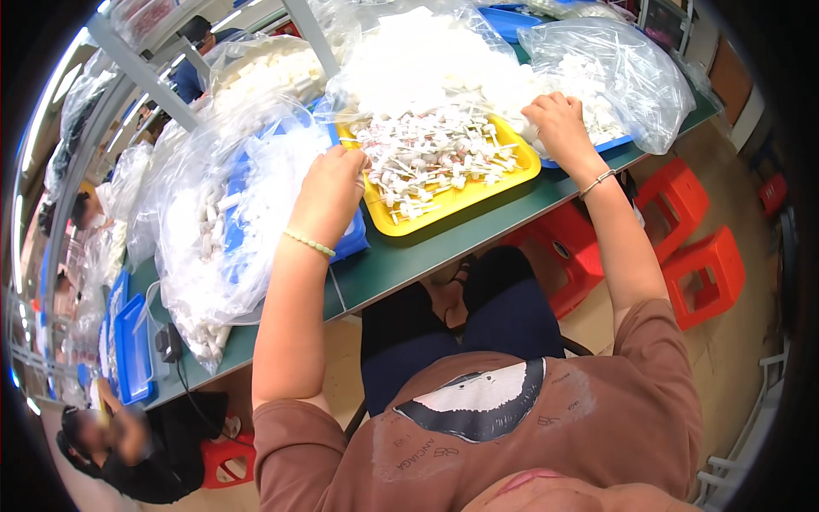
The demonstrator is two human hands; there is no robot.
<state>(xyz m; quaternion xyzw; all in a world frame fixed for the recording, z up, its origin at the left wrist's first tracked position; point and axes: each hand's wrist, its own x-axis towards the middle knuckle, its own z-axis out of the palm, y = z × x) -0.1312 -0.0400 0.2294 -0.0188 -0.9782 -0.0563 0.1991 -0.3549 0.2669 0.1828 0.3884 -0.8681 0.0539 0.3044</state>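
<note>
My left hand point(334, 186) is at the left rim of a yellow tray point(461, 198), fingers curled together. Whatever they pinch is hidden behind the hand. The tray holds a heap of small white plastic pieces with thin stems point(435, 162). Off the tray's right side, my right hand point(559, 128) bends its closed fingers down by a pile of small white parts point(589, 94). These parts lie partly in a clear bag on a blue tray point(616, 143). I cannot make out what the right fingertips hold.
Clear plastic bags of white parts point(205, 222) crowd the green table point(401, 264) at left; another bag point(631, 77) bulges at right. Grey metal posts point(141, 72) rise behind. Red stools point(704, 277) stand at right. Another person point(128, 444) sits at lower left near a blue tray point(132, 341).
</note>
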